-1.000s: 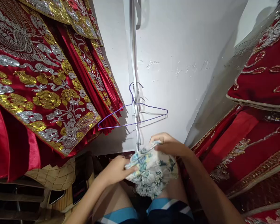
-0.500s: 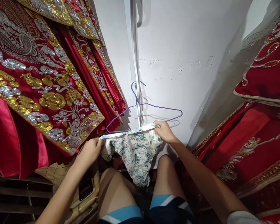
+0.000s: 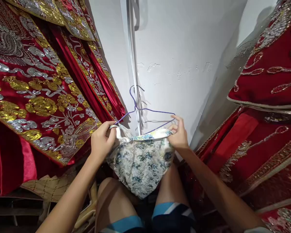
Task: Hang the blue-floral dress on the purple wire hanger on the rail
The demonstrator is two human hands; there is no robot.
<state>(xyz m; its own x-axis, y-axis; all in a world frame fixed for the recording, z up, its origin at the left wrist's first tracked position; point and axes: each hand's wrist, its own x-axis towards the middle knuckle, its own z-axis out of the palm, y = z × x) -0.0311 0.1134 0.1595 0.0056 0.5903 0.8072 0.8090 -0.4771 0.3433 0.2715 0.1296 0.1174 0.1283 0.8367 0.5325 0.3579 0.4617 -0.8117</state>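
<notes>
A white garment with a blue, green and yellow pattern [image 3: 140, 165] hangs between my two hands above my knees; its exact kind I cannot make out. My left hand [image 3: 103, 137] pinches the left end of its band, at the left arm of a purple wire hanger [image 3: 151, 110]. My right hand [image 3: 178, 131] grips the band's right end, with fingertips at the hanger's right corner. The hanger's hook is up by a narrow white upright strip [image 3: 133, 58] on the wall. The garment hides part of the hanger's lower bar.
Red cloth with gold and silver sequins [image 3: 46, 87] hangs close on the left. More beaded red cloth [image 3: 264, 129] hangs on the right. A white wall [image 3: 174, 48] stands ahead. A bamboo seat [image 3: 84, 213] is at the lower left, beside my legs.
Both hands have moved up to the hanger with the garment, the left one rising more. The band's left side has bunched, and my right fingers have reached the hanger's right corner.
</notes>
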